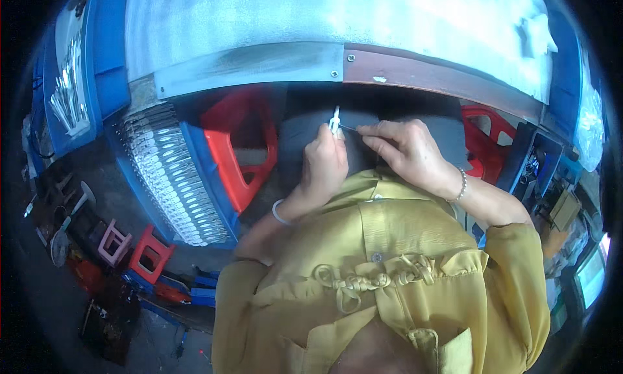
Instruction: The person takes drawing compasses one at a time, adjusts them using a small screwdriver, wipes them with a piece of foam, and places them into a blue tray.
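Note:
Above my lap, my left hand (324, 161) grips a small slim white plastic part (335, 123), its narrow tip pointing up and away from me. Beside it, my right hand (415, 154) pinches a thin dark rod or wire (349, 128) between thumb and forefinger. The rod's far end meets the side of the white part. Whether it goes into the part or only touches it, I cannot tell. On my left, a blue crate (211, 179) holds rows of small white and metal pieces (170, 173) that resemble the white part.
A bench edge (259, 65) runs across in front, its top covered in pale sheeting (337, 17). Red stools (237, 147) flank my legs below it. Farther left stands a blue bin of thin white pieces (68, 104); a dark bin (535, 163) is at right.

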### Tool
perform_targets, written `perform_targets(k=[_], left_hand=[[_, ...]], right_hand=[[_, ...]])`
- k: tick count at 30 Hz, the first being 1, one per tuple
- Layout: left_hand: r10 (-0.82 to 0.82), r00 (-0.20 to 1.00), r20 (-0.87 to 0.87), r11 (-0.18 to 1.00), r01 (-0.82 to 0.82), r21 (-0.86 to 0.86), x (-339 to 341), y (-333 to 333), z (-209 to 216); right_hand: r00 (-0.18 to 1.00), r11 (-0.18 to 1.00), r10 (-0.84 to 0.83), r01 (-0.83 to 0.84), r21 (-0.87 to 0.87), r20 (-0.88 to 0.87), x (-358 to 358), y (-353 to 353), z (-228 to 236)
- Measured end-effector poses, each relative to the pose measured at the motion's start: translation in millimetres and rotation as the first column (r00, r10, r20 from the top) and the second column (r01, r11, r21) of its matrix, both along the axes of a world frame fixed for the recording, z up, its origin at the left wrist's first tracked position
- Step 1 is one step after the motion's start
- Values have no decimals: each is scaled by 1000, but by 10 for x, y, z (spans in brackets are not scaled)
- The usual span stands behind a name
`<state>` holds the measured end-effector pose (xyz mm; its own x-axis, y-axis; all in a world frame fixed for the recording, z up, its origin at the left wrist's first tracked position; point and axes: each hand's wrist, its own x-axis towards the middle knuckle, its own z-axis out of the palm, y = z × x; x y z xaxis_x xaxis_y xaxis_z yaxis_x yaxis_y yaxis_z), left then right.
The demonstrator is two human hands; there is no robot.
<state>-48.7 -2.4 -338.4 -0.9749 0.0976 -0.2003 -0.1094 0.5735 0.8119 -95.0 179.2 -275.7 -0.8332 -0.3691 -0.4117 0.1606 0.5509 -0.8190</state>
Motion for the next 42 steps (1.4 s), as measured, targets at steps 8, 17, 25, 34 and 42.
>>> perform_targets(k=[8, 17, 25, 34, 42], left_hand=[[-48, 994, -103, 997, 54, 52, 16, 25, -17], [-134, 986, 98, 828, 57, 559, -194, -244, 510], [-229, 826, 515, 692, -234, 683, -197, -261, 709], [-50, 997, 55, 940, 29, 340, 200, -59, 680], [-78, 991, 107, 911, 27, 412, 64, -193, 729]], right_hand=[[579, 801, -103, 530, -278, 809, 53, 236, -71], [976, 988, 16, -48, -144, -218, 342, 54, 263], [915, 851, -27, 232, -471, 402, 345, -197, 38], [833, 863, 142, 160, -479, 535, 384, -68, 23], [814, 880, 160, 139, -454, 559, 190, -196, 81]])
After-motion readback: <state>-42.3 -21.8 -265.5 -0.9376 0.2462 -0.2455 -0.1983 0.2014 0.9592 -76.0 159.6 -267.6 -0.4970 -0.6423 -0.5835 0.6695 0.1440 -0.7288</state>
